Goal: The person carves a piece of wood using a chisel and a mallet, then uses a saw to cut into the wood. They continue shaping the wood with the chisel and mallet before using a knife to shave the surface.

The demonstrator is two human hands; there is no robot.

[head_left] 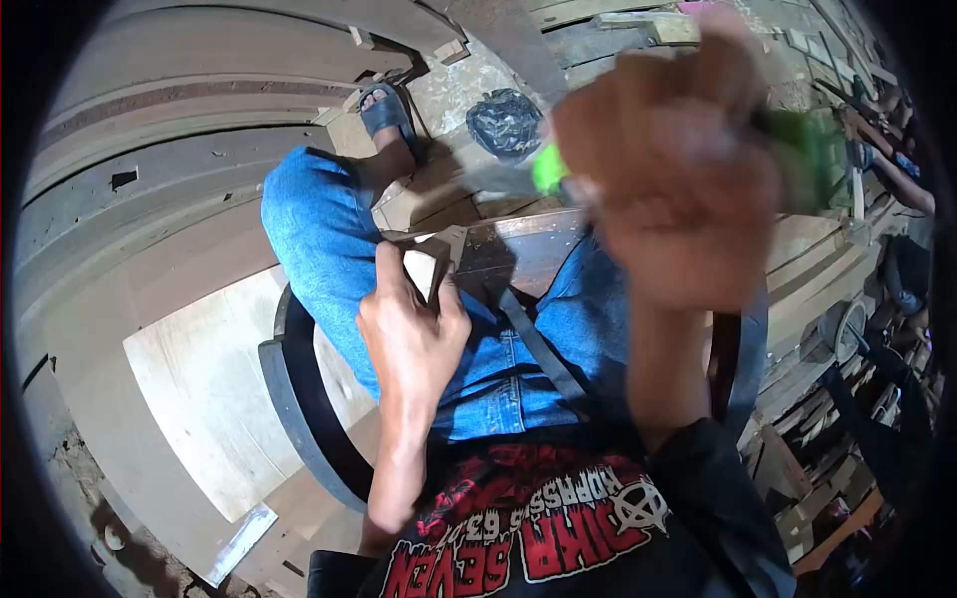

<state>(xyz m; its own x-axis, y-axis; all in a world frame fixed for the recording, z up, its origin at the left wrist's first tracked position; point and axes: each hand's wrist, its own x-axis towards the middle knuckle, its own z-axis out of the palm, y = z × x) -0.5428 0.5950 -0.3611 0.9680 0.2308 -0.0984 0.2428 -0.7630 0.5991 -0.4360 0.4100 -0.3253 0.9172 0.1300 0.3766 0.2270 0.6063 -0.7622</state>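
Note:
My left hand (414, 334) is at my lap, thumb and fingers closed on a small pale wooden block (423, 273). The block is beside a brown wooden board (533, 249) that lies across in front of my knees. Raised high and close to the camera, my right hand (678, 179) is smeared by motion. Its fingers are wrapped round a bright green object (547, 169), whose ends stick out on both sides of the fist. The blur hides what kind of object it is.
A crumpled black plastic bag (503, 124) lies on the floor ahead, near my sandalled foot (387, 115). Long boards (189, 189) stand along the left. Wood offcuts (797, 269) are piled at the right, where part of another person's arm (902, 184) shows. A dark curved chair arm (299, 419) flanks my left side.

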